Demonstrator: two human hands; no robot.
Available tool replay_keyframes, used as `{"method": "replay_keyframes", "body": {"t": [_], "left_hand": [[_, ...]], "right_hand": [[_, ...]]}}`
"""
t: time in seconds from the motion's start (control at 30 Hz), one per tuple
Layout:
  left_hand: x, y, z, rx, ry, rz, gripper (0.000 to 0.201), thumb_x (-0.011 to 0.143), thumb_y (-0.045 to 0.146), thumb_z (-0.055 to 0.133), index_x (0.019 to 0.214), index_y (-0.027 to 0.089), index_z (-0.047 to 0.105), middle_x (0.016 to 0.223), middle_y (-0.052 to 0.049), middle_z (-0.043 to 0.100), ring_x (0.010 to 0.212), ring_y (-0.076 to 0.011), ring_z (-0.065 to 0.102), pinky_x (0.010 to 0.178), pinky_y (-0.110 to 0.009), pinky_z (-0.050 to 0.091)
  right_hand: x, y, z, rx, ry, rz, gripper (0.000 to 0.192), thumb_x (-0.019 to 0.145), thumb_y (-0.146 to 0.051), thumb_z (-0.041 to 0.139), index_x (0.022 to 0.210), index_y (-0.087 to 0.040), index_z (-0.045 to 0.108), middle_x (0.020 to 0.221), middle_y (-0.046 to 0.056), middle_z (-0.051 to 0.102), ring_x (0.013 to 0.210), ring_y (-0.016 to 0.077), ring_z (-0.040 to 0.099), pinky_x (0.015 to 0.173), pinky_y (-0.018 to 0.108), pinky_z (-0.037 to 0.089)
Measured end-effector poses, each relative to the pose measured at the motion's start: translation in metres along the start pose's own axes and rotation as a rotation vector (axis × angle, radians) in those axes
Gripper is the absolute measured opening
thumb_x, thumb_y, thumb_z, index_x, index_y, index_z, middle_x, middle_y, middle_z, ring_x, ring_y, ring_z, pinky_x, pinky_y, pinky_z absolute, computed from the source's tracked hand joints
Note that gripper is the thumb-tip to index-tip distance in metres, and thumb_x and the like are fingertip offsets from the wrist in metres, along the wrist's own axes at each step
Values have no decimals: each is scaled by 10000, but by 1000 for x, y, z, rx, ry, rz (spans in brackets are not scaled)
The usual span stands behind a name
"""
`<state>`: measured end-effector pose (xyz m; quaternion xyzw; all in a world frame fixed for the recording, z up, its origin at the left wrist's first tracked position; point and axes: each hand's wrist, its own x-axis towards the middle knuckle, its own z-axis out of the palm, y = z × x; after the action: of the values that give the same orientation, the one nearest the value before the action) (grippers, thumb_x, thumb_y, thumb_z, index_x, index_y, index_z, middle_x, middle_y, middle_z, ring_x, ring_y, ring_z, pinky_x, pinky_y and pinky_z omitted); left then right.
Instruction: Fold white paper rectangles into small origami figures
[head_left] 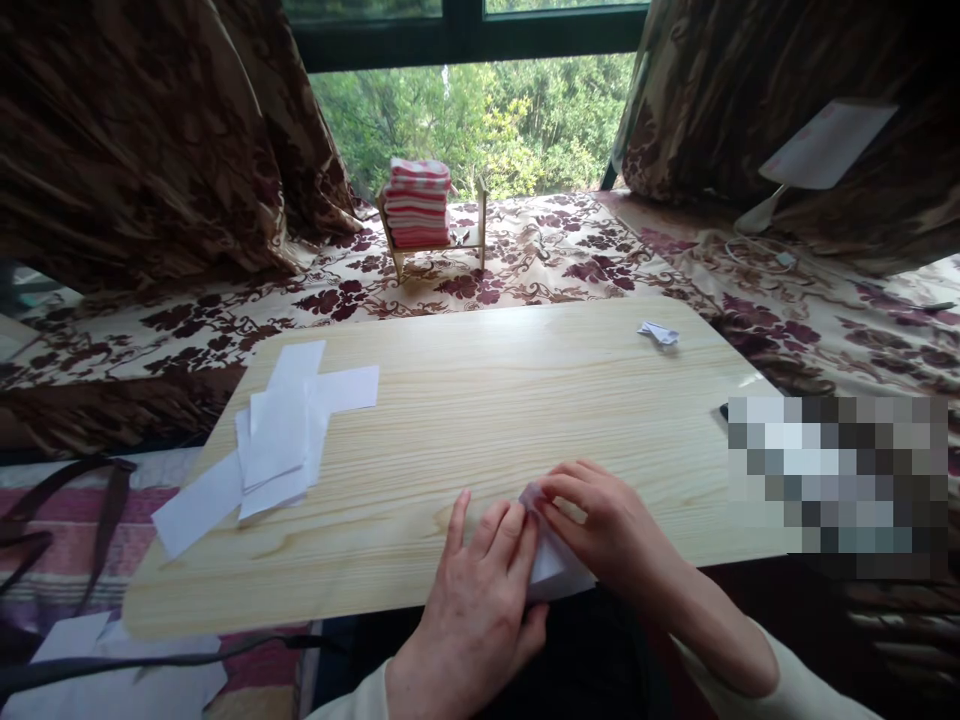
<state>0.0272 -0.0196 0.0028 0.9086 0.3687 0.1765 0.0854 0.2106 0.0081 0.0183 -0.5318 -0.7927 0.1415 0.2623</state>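
A piece of white paper (559, 562), folded to a point at its far end, lies at the near edge of the table under both hands. My left hand (484, 575) presses on its left side, the thumb near the lower edge and the little finger stretched out over the wood. With thumb and index finger, my right hand (600, 505) pinches the paper's upper tip. Part of the paper is hidden by the fingers. A small folded white paper piece (659, 334) rests alone at the table's far right.
Loose white paper strips (277, 435) overlap on the left of the wooden table (450, 400). More paper (127, 670) lies below, at the lower left. Behind stand a small rack with folded striped towels (418, 205) and a white lamp (829, 145). A blurred patch covers the right edge.
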Motion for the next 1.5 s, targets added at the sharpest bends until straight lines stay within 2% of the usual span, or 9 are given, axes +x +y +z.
{"method": "replay_keyframes", "body": {"t": [0.07,0.2,0.43,0.57,0.77,0.97,1.23,1.5], "left_hand": [[1,1,1,-7,-1,-13,542,829,319,590,1314,96,498,1321,-128,565,1266,-282,425,1166,-526,71],[0,0,1,-20,4,-22,529,821,303,595,1303,103,506,1306,-127,572,1269,-284,420,1157,-532,112],[-3,3,7,-14,61,-39,562,819,325,604,1325,106,495,1326,-120,578,1273,-292,438,1111,-504,243],[-9,0,1,-12,102,11,501,843,255,555,1304,60,516,1343,-153,563,1298,-292,429,1111,-482,277],[-24,-5,-11,-11,140,5,410,857,187,521,1251,86,569,1286,-124,615,1257,-288,469,1128,-527,230],[-27,-3,-4,-27,147,-26,442,870,286,562,1264,85,566,1314,-124,597,1253,-298,468,1145,-533,188],[-29,-2,0,-24,143,-38,484,881,303,560,1317,96,529,1356,-112,568,1287,-289,444,1159,-515,167],[-36,-3,-8,-7,153,-37,430,858,208,521,1265,76,562,1303,-131,603,1281,-268,452,1154,-489,170]], "right_hand": [[-9,-5,5,82,97,-14,137,891,-137,546,874,-206,664,809,33,666,774,179,586,705,296,486],[-16,-10,10,124,172,-41,206,916,-127,512,977,-221,684,835,45,643,789,183,573,690,301,501],[-22,-7,16,139,204,-45,290,911,-110,513,1087,-261,687,897,60,618,844,194,570,708,329,521],[-24,-8,21,92,203,-52,293,914,-115,504,1103,-241,689,898,70,620,842,202,566,713,346,522],[-24,-10,23,34,203,-58,279,906,-115,499,1073,-217,698,902,79,632,849,213,570,725,353,511],[-21,-18,23,18,231,-85,237,912,-102,503,1010,-194,698,870,79,622,817,204,552,708,339,488],[-21,-27,32,-21,251,-101,208,937,-136,485,993,-175,681,865,83,640,805,195,549,710,331,487],[-21,-26,35,-6,227,-110,185,938,-123,480,992,-158,653,884,91,645,827,208,556,732,344,497]]}}
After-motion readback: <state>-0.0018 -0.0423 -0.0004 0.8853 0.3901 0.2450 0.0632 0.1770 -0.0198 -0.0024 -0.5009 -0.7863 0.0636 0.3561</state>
